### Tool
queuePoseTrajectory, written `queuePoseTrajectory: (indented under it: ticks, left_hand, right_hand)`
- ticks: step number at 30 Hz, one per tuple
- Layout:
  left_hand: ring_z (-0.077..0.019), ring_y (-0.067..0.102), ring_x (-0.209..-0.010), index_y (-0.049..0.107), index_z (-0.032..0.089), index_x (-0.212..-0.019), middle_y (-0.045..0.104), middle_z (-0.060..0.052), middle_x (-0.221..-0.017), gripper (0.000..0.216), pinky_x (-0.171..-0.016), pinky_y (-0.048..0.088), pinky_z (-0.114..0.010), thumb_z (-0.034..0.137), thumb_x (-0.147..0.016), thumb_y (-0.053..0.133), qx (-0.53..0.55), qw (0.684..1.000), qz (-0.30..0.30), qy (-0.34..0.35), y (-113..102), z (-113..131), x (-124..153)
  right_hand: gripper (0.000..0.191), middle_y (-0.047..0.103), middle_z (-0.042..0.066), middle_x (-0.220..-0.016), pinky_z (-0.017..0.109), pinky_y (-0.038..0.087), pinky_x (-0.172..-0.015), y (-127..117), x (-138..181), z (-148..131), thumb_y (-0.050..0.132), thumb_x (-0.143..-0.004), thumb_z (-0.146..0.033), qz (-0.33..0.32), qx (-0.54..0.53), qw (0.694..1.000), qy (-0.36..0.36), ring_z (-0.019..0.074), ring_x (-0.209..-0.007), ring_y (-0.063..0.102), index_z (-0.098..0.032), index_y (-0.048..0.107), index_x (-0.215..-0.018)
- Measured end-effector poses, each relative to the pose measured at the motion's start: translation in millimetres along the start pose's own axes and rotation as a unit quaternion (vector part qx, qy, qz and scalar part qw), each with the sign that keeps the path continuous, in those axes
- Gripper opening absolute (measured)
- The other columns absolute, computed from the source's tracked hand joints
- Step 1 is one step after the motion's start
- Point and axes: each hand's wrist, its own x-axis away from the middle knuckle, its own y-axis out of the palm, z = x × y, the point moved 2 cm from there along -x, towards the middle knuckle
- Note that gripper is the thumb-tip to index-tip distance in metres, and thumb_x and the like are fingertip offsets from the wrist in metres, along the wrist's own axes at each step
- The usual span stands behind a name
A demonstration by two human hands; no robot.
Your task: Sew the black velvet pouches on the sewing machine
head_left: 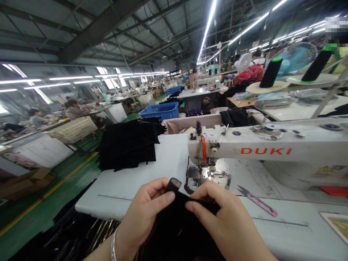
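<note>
Both hands hold a piece of black fabric [182,232] in front of the sewing machine [266,145]. My left hand [150,210] pinches it near a folded, tube-like end that stands up between thumb and fingers. With thumb and forefinger, my right hand [217,214] grips the fabric's upper edge a little further right. The machine's needle and presser foot area [202,174] lies just beyond the hands. The lower part of the fabric hangs down toward my lap, and its full shape is hidden.
A stack of black fabric pieces [127,145] lies on the white table [171,148] at left. Pink-handled thread snips [258,203] rest right of my right hand. Behind are a blue crate [160,110] and black thread cones [270,74]. More black pieces [73,235] hang below left.
</note>
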Motion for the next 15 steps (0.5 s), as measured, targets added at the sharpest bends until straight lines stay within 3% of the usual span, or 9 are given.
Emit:
queuePoseTrajectory:
  ticks: [2,4,7,9,12,15]
  left_hand:
    - [-0.0161,0.058,-0.076,0.068,0.017,-0.091,0.066,-0.003,-0.086,0.016,-0.072,0.046,-0.026,0.031,-0.084,0.07,-0.048,0.999,-0.004,-0.015,-5.2,6.0,-4.6]
    - [-0.0164,0.058,-0.074,0.068,0.015,-0.089,0.066,-0.003,-0.083,0.022,-0.069,0.045,-0.025,0.035,-0.08,0.071,-0.131,0.99,-0.037,-0.043,-12.5,10.2,-14.8]
    - [-0.0158,0.057,-0.069,0.069,0.013,-0.086,0.066,-0.002,-0.076,0.028,-0.063,0.043,-0.024,0.04,-0.077,0.068,-0.307,0.941,-0.104,-0.102,-26.8,-2.4,-43.4]
    - [-0.0153,0.056,-0.064,0.069,0.012,-0.082,0.065,-0.001,-0.071,0.027,-0.06,0.043,-0.025,0.039,-0.076,0.066,-0.398,0.901,-0.123,-0.122,-35.8,-25.0,-70.7]
    - [-0.0164,0.059,-0.063,0.068,0.012,-0.075,0.064,-0.001,-0.068,0.021,-0.063,0.046,-0.028,0.033,-0.077,0.068,-0.469,0.872,-0.098,-0.099,-42.2,-63.7,-118.2]
    - [-0.0177,0.063,-0.075,0.066,0.013,-0.081,0.066,-0.002,-0.078,0.021,-0.076,0.05,-0.035,0.033,-0.086,0.067,-0.537,0.842,-0.049,-0.023,-37.2,-86.1,-162.8]
  right_hand:
    - [0.013,0.06,-0.005,-0.074,0.023,0.043,-0.061,3.2,5.0,2.6,0.062,-0.084,-0.01,-0.019,-0.026,0.999,-0.016,0.0123,-0.068,0.057,-0.023,0.058,-0.081]
    - [0.02,0.063,-0.002,-0.083,0.021,0.047,-0.066,10.0,11.6,8.8,0.052,-0.087,-0.007,-0.066,-0.053,0.992,-0.093,0.012,-0.075,0.06,-0.023,0.062,-0.095]
    - [0.042,0.067,0.002,-0.102,0.021,0.051,-0.078,27.4,19.3,32.3,0.042,-0.087,-0.002,-0.149,-0.057,0.965,-0.209,0.0123,-0.089,0.064,-0.022,0.059,-0.12]
    - [0.048,0.068,0.003,-0.108,0.021,0.052,-0.081,40.8,16.8,57.1,0.047,-0.086,-0.001,-0.173,0.052,0.956,-0.233,0.0129,-0.093,0.065,-0.02,0.055,-0.129]
    - [0.035,0.068,0.003,-0.093,0.026,0.053,-0.075,53.1,-3.2,93.1,0.059,-0.088,-0.006,-0.164,0.274,0.916,-0.243,0.0177,-0.084,0.064,-0.019,0.063,-0.12]
    - [0.019,0.066,0.01,-0.095,0.037,0.053,-0.077,47.8,-35.6,115.1,0.06,-0.092,-0.011,-0.139,0.34,0.899,-0.24,0.0265,-0.094,0.061,-0.016,0.069,-0.107]
